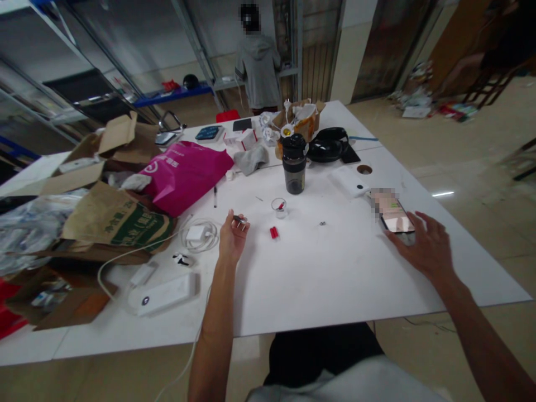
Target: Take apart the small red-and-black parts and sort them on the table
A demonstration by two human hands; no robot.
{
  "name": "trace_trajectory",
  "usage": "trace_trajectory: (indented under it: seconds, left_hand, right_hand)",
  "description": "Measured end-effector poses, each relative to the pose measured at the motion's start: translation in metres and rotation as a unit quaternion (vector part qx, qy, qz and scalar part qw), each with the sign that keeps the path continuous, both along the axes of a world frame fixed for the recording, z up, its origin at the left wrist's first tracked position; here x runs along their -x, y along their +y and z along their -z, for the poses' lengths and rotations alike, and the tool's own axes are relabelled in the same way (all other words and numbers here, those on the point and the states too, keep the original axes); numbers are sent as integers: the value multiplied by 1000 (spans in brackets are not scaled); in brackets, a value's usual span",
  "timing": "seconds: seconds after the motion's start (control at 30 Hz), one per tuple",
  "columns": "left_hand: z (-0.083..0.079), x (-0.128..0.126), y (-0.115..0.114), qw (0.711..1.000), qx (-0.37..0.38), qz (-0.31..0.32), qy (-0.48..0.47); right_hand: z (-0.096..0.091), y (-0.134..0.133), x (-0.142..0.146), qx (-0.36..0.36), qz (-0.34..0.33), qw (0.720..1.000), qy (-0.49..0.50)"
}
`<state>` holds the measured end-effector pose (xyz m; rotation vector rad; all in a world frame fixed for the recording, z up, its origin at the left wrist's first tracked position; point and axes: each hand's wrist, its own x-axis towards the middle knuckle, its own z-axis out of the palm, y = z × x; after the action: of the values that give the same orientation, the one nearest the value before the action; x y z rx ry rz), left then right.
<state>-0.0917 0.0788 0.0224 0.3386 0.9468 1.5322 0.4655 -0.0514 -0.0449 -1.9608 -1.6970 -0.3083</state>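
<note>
My left hand (231, 237) rests palm up on the white table (326, 279), fingers curled round a small dark metal part (240, 220). My right hand (427, 245) lies over the near end of a smartphone (396, 218) with a lit screen, fingers spread and touching it. Between my hands lie a small red piece (273, 232), a tiny clear cup (279, 207) and a small screw (322, 223).
A dark shaker bottle (294, 163) stands mid-table, black headphones (329, 145) behind it. A pink bag (184, 173), cardboard boxes (113, 223), a white charger with coiled cable (199, 234) and a white power bank (163, 294) crowd the left. A person in a grey hoodie (257, 70) stands beyond the table.
</note>
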Motion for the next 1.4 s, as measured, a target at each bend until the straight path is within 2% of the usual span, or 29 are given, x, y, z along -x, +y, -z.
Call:
trace_trajectory:
  seconds: [0.13,0.3,0.53,0.93,1.2,1.4]
  left_hand:
    - [-4,-5,-3,1000,-2,25,-13]
    - [-2,-10,-5,999,-2,33,-30]
    - [2,-14,-5,999,-2,46,-12]
    - [-6,-15,-11,995,-28,90,19]
    - [-5,-17,-12,995,-21,95,14]
    - [-4,-17,-11,995,-27,91,16]
  right_hand:
    - [-1,-1,3,4,2,1000,3]
    - [1,-1,1,6,6,1000,-2]
    - [3,0,-2,-12,-6,1000,-18]
    - [-2,-6,0,-30,-16,999,-7]
    - [-7,-7,4,-40,-12,999,-7]
    - [-2,-8,-4,-70,-30,997,-18]
